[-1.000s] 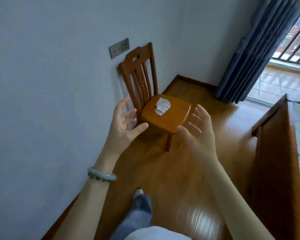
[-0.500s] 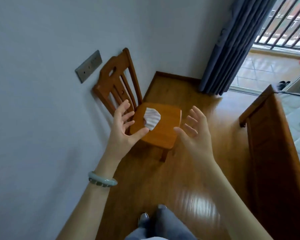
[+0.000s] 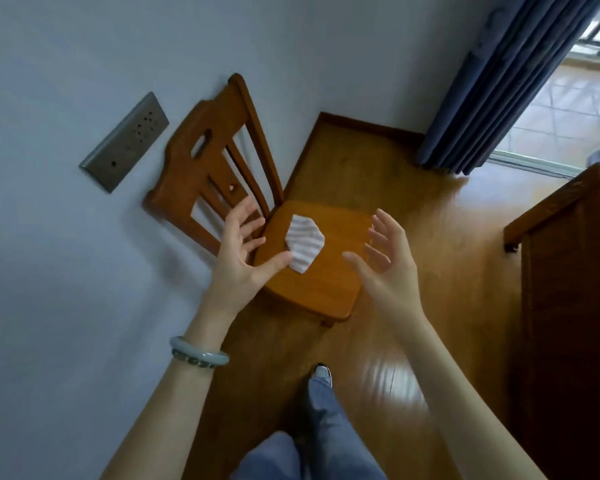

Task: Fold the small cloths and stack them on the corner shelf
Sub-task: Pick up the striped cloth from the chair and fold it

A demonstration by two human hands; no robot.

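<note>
- My left fingers [image 3: 243,216] were spread and nearly straight, palm turned inward, holding nothing.
- My right fingers [image 3: 383,223] were loosely bent and apart, palm facing the other one, also holding nothing.
- My left hand [image 3: 238,258] was over the seat's back edge by the backrest. My right hand [image 3: 385,261] was over the seat's front edge, and the two were well apart.
- The small cloth [image 3: 305,244], white with faint stripes and crumpled rather than folded, lay between my hands on the chair seat [image 3: 319,292], nearer the back edge than the front edge.
- My left thumb tip overlapped the cloth's near edge in view, and I could not tell whether it touched.
- A pale green bracelet [image 3: 198,355] sat on my left wrist.
- The wooden chair's backrest [image 3: 205,161] stood against the pale wall [image 3: 66,289], just beside a grey socket plate [image 3: 125,142].
- The chair stood on a glossy wooden floor [image 3: 413,358] near the room's corner.
- My jeans leg [image 3: 326,427] and the toe of one shoe [image 3: 321,372] showed below the seat's near corner.
- A dark blue curtain [image 3: 499,81] hung at the far right by a tiled balcony.
- A tall wooden furniture panel [image 3: 568,306] stood along the right side.
</note>
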